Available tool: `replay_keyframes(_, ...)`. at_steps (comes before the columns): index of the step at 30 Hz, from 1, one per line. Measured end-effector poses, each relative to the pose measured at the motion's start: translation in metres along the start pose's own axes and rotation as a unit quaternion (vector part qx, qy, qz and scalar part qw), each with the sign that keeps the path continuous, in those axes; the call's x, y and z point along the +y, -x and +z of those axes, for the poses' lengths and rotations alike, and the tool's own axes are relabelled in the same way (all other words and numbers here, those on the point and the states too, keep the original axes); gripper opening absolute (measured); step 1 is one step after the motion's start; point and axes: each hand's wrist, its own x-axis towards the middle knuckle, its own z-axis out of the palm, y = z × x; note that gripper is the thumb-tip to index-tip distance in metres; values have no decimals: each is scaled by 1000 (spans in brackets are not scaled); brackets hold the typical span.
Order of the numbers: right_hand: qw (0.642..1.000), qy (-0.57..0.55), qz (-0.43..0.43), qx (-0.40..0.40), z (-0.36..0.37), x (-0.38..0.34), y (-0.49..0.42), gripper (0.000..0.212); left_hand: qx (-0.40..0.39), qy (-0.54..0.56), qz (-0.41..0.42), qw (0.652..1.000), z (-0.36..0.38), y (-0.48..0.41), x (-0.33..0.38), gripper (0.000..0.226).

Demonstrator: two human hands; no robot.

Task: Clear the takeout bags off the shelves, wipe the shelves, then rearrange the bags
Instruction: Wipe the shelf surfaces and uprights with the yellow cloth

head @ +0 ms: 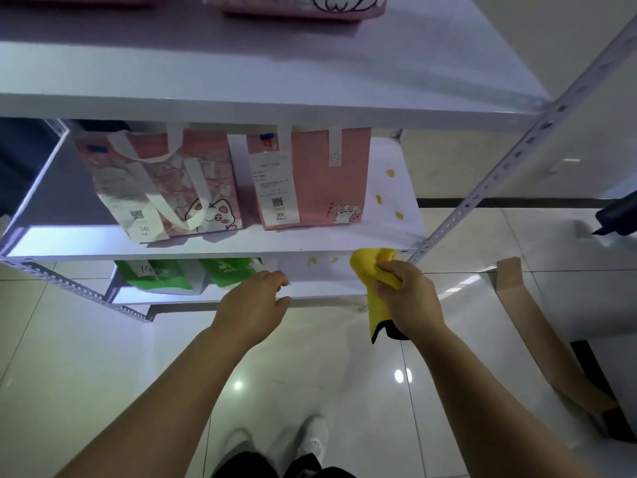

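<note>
My right hand (410, 298) is shut on a yellow cloth (374, 267), held just in front of the right end of the middle shelf (310, 243). My left hand (255, 301) hovers with its fingers apart at the front edge of the bottom shelf (324, 291), holding nothing. Two pink takeout bags stand on the middle shelf: one with a cat drawing and white handles (165, 188), one with a receipt marked 366 (317, 177). Two green bags (162, 277) (234, 270) sit on the bottom shelf. Another pink bag (303, 5) is on the top shelf (275, 74).
Small yellow spots (389, 173) mark the right part of the middle shelf, and similar ones (312, 261) lie on the bottom shelf. A perforated metal upright (499, 167) runs diagonally at the right. A cardboard box (537, 336) lies on the glossy tiled floor at the right. My shoes (310, 439) are below.
</note>
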Motion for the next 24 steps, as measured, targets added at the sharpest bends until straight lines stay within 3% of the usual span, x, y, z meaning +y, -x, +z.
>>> replay_keyframes(9,1000,-4,-2,-30,13,1,-40,37,0,-29,-30,999,8,-41,-11,32)
replay_keyframes(16,992,-4,-46,-121,43,-46,-53,44,83,-25,-53,995,-29,-53,-46,39)
replay_keyframes(20,978,-28,-63,-199,63,-89,-55,64,146,-8,-96,985,-59,-53,-80,41)
replay_keyframes(24,964,-25,-77,-255,93,-133,-64,96,160,6,-135,978,-83,-56,-122,46)
